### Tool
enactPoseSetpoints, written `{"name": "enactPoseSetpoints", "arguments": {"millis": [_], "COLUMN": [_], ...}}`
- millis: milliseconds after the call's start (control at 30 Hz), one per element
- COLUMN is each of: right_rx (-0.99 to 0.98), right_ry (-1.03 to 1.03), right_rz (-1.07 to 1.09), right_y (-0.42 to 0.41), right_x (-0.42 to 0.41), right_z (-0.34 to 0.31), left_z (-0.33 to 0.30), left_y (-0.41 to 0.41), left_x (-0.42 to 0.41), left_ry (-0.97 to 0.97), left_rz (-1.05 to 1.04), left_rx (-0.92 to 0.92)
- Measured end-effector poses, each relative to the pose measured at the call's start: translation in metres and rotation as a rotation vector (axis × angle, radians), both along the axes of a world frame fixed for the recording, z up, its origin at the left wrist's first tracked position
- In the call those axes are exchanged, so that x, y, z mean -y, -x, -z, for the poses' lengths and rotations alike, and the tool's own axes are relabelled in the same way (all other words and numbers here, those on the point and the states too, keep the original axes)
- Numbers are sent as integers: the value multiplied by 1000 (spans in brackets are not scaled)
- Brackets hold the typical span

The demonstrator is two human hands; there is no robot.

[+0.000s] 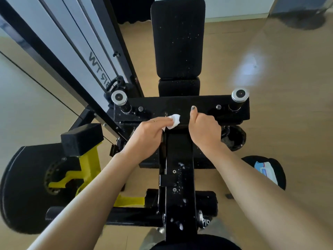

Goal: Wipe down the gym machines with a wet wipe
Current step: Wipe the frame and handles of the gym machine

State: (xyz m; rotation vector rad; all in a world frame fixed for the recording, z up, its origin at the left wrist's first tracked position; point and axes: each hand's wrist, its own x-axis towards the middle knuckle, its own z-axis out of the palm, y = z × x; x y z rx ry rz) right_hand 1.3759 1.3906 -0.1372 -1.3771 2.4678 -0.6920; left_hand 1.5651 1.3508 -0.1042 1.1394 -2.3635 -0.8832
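**Fingers pinched on wipe at the crossbar, mid-wipe**

Fingers [158, 121] of the left hand [146, 136] are drawn together and clamped on a bunched white wet wipe [173, 121]; the wipe is pressed to the near edge of the black crossbar [207, 105], just left of its centre; a ring shows on one finger.

Right of it, the right hand [204, 130] is curled closed round the same near edge of the crossbar, thumb up on the top face; it holds no wipe and appears to serve as a brace.

Judgement on the step: the crossbar is being wiped; white specks remain on the central beam [180, 177] below the hands and on the back pad [178, 38] beyond. To do it well: keep the wipe flat rather than balled, so more of it bears on the metal; work outward in one direction toward the left chrome-capped post [119, 97], then cross to the right chrome-capped post [240, 94]; refold to a clean face when soiled.

Far right, a wipe packet [265, 169] lies on a round black pad [279, 175], near enough for a fresh sheet.
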Motion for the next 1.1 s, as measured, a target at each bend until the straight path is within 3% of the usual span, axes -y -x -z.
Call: {"name": "enactPoseSetpoints", "arguments": {"millis": [200,333,533,667,933,1100], "right_rx": [12,35,21,21,29,17], "right_ry": [-16,-33,-11,-23,-7,-7], "right_rz": [79,124,152,148,102,106], "right_y": [-6,-11,-13,-12,-8,-8], "right_x": [-2,-1,0,1,0,1], "right_z": [-3,-4,-3,-4,-1,0], "left_z": [2,6,11,5,19,15], "left_y": [6,-5,7,7,-11,-11], "left_x": [23,50,61,73,62,73], "left_ry": [31,196,338,349,450,539], "left_rz": [-69,-221,185,264,231,136], "left_rx": [8,23,274,329,241,326]}}
